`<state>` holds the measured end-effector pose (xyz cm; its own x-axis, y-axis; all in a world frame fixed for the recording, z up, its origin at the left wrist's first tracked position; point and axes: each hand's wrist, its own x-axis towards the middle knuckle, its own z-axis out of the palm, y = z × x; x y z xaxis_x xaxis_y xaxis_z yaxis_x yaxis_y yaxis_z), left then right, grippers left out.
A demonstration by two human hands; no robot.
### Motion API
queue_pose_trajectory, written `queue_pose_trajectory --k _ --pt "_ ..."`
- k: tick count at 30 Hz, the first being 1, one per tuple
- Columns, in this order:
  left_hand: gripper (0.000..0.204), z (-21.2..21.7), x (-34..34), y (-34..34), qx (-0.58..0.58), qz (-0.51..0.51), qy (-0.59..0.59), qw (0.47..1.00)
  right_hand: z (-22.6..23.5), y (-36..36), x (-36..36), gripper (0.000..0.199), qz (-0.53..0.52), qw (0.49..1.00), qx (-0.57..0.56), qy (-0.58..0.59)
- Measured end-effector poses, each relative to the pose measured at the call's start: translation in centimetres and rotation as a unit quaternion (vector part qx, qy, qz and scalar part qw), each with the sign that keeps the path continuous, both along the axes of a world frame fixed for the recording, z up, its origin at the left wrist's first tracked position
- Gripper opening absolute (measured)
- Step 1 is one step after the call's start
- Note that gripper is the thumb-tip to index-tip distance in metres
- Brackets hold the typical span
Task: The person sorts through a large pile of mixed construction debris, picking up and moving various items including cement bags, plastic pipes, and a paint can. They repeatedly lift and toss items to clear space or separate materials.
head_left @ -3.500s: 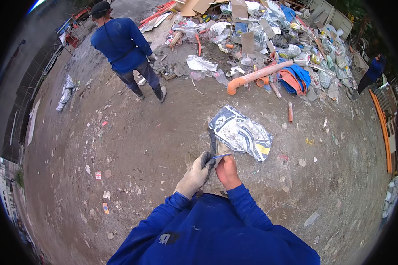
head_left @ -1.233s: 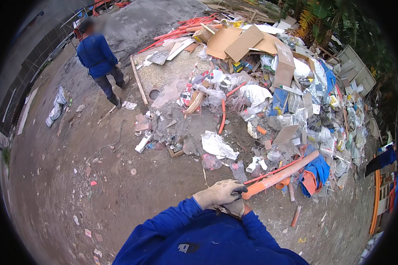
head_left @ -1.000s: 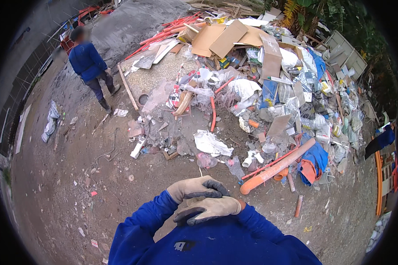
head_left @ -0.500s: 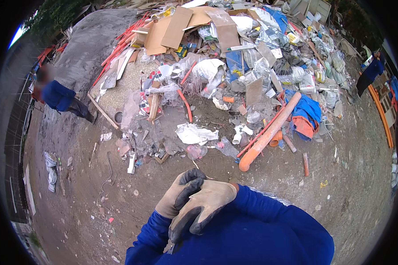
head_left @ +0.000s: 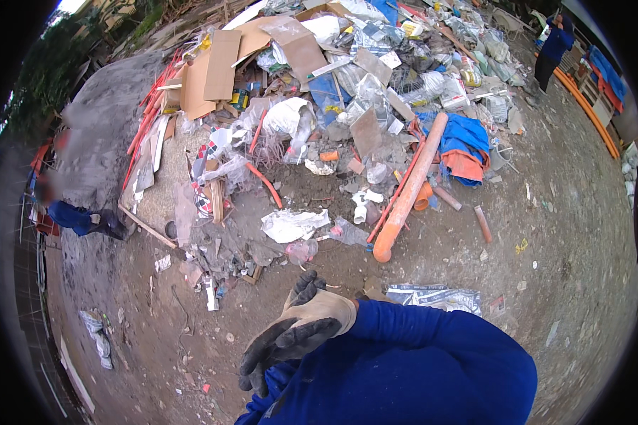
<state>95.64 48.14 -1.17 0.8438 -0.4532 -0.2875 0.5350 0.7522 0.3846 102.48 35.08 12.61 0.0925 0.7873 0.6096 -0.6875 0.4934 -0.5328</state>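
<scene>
Both my hands wear work gloves with tan backs and dark fingers, and they meet in front of my blue-sleeved chest. My right hand (head_left: 298,333) lies across my left one, its fingers pointing down-left over the left wrist. Only the dark fingertips of my left hand (head_left: 308,285) stick up above it, slightly apart. I see nothing held in either hand. Whether the right fingers grip the left glove is unclear. A flattened printed sack (head_left: 436,297) lies on the dirt just right of my hands.
A big rubble heap fills the ground ahead: a long orange pipe (head_left: 411,188), a crumpled white bag (head_left: 290,225), cardboard sheets (head_left: 216,71), a blue tarp (head_left: 464,138). One person in blue (head_left: 78,218) bends at the left, another (head_left: 554,46) stands far right.
My view has swung from the sack on the ground toward the rubble heap. My hands came up together near my chest, and the right glove now lies over the left.
</scene>
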Motion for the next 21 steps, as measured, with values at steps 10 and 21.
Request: queue_pose_trajectory --k 10,21 --pt "0.052 3.0 -0.2 1.7 0.125 0.003 0.021 0.992 -2.1 2.9 -0.1 0.066 0.057 0.998 -0.013 -0.002" --pt "0.057 2.4 -2.2 6.2 0.48 0.046 -0.206 0.852 2.5 2.1 0.2 0.066 -0.17 0.936 -0.258 -0.169"
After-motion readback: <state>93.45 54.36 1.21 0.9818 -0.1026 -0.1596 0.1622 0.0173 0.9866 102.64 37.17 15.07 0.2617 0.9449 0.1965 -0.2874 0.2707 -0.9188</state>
